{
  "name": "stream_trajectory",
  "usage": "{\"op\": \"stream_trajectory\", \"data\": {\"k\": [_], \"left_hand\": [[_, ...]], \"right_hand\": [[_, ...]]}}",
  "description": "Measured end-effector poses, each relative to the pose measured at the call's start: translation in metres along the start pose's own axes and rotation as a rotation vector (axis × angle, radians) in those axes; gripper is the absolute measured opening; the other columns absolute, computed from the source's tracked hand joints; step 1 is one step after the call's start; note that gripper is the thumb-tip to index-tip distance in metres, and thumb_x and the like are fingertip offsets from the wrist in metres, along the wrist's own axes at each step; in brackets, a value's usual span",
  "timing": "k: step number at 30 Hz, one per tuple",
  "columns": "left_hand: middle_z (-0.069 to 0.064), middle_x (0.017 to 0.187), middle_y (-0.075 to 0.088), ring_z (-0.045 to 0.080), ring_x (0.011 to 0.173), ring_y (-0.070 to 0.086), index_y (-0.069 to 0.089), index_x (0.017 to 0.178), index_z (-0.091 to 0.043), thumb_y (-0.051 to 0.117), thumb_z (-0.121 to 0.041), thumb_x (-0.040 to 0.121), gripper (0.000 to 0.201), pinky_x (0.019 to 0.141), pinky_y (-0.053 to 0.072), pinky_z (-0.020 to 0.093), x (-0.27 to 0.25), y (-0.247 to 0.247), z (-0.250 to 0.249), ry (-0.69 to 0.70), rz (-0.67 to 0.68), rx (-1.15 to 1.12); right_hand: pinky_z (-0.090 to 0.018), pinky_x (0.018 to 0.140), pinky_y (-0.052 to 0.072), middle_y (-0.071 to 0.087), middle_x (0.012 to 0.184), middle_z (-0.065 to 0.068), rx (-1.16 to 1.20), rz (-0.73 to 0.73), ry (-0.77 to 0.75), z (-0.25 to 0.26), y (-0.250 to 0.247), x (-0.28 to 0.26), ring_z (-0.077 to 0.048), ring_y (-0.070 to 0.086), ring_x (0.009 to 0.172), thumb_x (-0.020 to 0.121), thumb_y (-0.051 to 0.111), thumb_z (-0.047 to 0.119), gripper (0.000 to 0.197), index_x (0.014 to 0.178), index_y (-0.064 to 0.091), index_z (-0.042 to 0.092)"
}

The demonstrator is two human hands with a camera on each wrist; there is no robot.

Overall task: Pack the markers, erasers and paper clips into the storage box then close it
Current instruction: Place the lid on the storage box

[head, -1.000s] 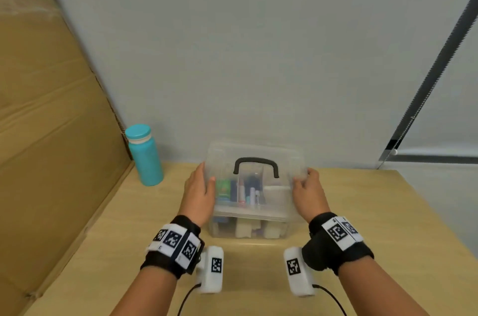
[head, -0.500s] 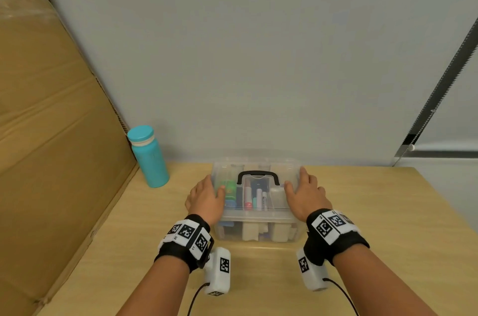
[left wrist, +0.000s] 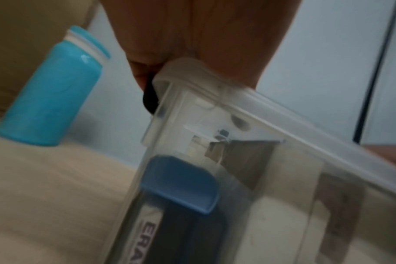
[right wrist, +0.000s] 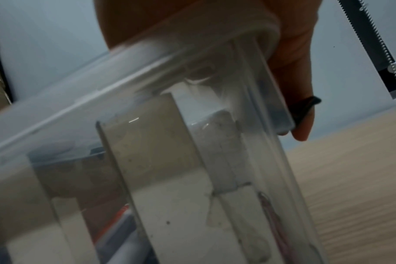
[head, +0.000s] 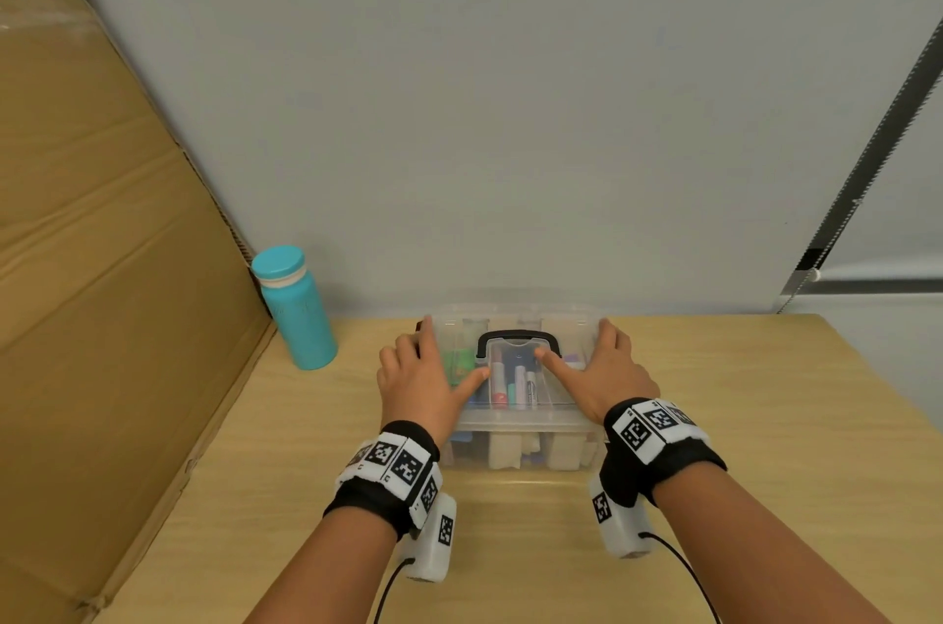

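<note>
Both flattened hands, left hand [head: 426, 381] and right hand [head: 599, 376], are pressing the clear plastic storage box [head: 515, 442] lid between them; it's looking light, slick, flexing, best taken by the black handle [head: 515, 337]

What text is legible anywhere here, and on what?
"ERA": cut-off white letters on the dark eraser inside the storage box, left wrist view.
Marker label print in the head view: too small to read.
Wristband tags: square code patterns only, no words.
Teal bottle: no readable text.
</note>
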State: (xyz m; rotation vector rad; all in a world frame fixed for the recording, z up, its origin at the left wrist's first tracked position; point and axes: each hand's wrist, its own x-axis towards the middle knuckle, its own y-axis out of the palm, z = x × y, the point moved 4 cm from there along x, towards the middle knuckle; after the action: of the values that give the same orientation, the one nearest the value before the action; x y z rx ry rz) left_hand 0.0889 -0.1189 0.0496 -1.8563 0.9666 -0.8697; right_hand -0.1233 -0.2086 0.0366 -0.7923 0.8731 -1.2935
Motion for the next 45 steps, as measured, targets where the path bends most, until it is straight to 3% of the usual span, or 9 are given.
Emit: {"op": "stream_trajectory", "data": {"k": [6, 9, 12, 18, 25, 31, 36, 40, 45], "left_hand": [[0.013, 0.143, 0.033, 0.031, 0.129, 0.026, 0.005, 0.15, -0.011, 0.06, -0.072, 0.069, 0.115, 0.109, 0.027, 0.04, 0.002, 0.007, 0.006, -0.151, 0.072, -0.173], [0.009, 0.138, 0.047, 0.032, 0.128, 0.035, 0.023, 0.145, -0.011, 0.054, -0.08, 0.065, 0.11, 0.104, 0.03, 0.045, 0.003, 0.009, 0.01, -0.237, 0.159, -0.095], [0.008, 0.134, 0.05, 0.031, 0.124, 0.041, 0.035, 0.137, -0.012, 0.058, -0.076, 0.065, 0.099, 0.103, 0.035, 0.045, 0.006, 0.009, 0.011, -0.233, 0.16, -0.136], [0.011, 0.135, 0.047, 0.028, 0.118, 0.052, 0.03, 0.138, -0.006, 0.068, -0.053, 0.075, 0.088, 0.097, 0.048, 0.041, 0.008, 0.013, 0.008, -0.15, 0.167, -0.361], [0.008, 0.13, 0.049, 0.026, 0.109, 0.057, 0.032, 0.134, -0.007, 0.067, -0.059, 0.073, 0.087, 0.089, 0.051, 0.038, 0.007, 0.007, 0.009, -0.123, 0.166, -0.323], [0.009, 0.125, 0.041, 0.026, 0.103, 0.056, 0.033, 0.124, -0.007, 0.061, -0.064, 0.075, 0.08, 0.083, 0.051, 0.036, 0.016, -0.008, 0.005, -0.125, 0.22, -0.183], [0.007, 0.12, 0.053, 0.025, 0.1, 0.059, 0.025, 0.12, -0.016, 0.069, -0.067, 0.065, 0.087, 0.083, 0.052, 0.036, 0.015, 0.004, 0.006, -0.168, 0.217, -0.367], [0.002, 0.124, 0.057, 0.022, 0.107, 0.06, 0.023, 0.137, -0.021, 0.072, -0.065, 0.062, 0.1, 0.09, 0.051, 0.034, 0.013, 0.012, 0.009, -0.147, 0.161, -0.473], [-0.003, 0.123, 0.058, 0.019, 0.109, 0.059, 0.032, 0.135, -0.027, 0.069, -0.076, 0.049, 0.106, 0.093, 0.051, 0.04, 0.014, 0.015, 0.01, -0.114, 0.176, -0.513]], "right_hand": [[-0.046, 0.094, 0.046, 0.028, 0.152, -0.006, 0.014, 0.006, 0.009, 0.001, -0.003, -0.001, -0.037, 0.049, 0.123, 0.065, 0.044, 0.087, 0.109, 0.148, 0.009, 0.026], [-0.048, 0.095, 0.046, 0.029, 0.151, -0.006, 0.042, 0.014, 0.008, -0.001, -0.002, 0.0, -0.037, 0.047, 0.124, 0.063, 0.045, 0.087, 0.11, 0.148, 0.009, 0.027], [-0.048, 0.095, 0.046, 0.029, 0.151, -0.006, 0.051, 0.005, 0.011, -0.001, -0.001, 0.001, -0.037, 0.047, 0.124, 0.062, 0.046, 0.088, 0.11, 0.148, 0.009, 0.028], [-0.047, 0.096, 0.046, 0.028, 0.151, -0.007, 0.027, 0.004, 0.007, -0.003, 0.002, 0.003, -0.037, 0.048, 0.124, 0.063, 0.044, 0.088, 0.111, 0.149, 0.007, 0.027], [-0.049, 0.096, 0.045, 0.026, 0.15, -0.007, 0.048, 0.0, 0.022, -0.003, 0.001, 0.004, -0.04, 0.046, 0.123, 0.058, 0.05, 0.088, 0.115, 0.147, 0.011, 0.027], [-0.052, 0.104, 0.041, 0.029, 0.15, -0.018, 0.277, 0.145, 0.232, -0.009, -0.005, 0.012, -0.04, 0.04, 0.131, 0.037, 0.071, 0.082, 0.149, 0.15, -0.005, 0.022], [-0.051, 0.102, 0.042, 0.028, 0.145, -0.018, 0.026, 0.116, 0.259, 0.0, -0.015, 0.014, -0.038, 0.038, 0.13, 0.036, 0.064, 0.088, 0.145, 0.148, 0.012, 0.013], [-0.043, 0.079, 0.054, 0.028, 0.137, -0.011, 0.064, 0.075, 0.205, 0.005, -0.018, 0.009, -0.034, 0.055, 0.111, 0.046, 0.069, 0.082, 0.129, 0.141, 0.028, 0.005], [-0.04, 0.084, 0.053, 0.043, 0.139, -0.007, 0.149, -0.074, 0.106, -0.004, -0.011, 0.004, -0.03, 0.056, 0.116, 0.046, 0.064, 0.086, 0.124, 0.14, 0.034, 0.011]]}}
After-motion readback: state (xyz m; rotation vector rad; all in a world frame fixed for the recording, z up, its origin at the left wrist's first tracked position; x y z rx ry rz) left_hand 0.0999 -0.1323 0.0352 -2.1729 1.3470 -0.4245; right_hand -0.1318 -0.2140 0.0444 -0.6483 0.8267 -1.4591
